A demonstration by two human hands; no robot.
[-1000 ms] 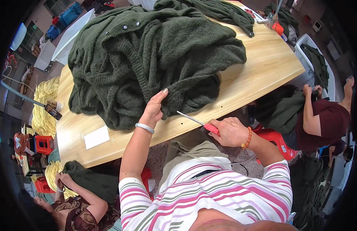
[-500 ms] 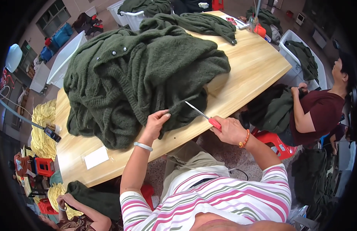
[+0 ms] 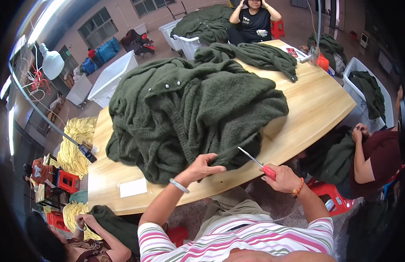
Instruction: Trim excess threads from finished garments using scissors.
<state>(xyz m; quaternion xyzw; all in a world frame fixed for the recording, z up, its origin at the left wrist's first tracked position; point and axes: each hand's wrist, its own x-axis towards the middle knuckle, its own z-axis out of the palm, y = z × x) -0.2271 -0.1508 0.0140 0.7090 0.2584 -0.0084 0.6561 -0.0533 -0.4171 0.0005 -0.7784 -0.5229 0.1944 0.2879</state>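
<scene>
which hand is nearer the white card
Left. The left hand is right of the white card, at the green knitwear; the right hand, gripping the red-handled tool, is farther right.

Matt, dark green knitted cloth (image 3: 198, 113) fills the centre of the frame, its surface slightly fuzzy (the ribbed bands (image 3: 179, 129) look more coarsely corded than the rest), and small buttons (image 3: 166, 86) glint on it like polished beads. Beneath lies a table (image 3: 320, 100) with a smooth, pale wood-grain top and a soft sheen. Right of lower centre, a hand tool (image 3: 252, 158) joins a slim, shiny metal shaft to a smooth red handle (image 3: 268, 171), apparently plastic. Flat white paper (image 3: 133, 187) sits lower left; upper left, a white bin (image 3: 110, 83) looks like smooth plastic.
</scene>
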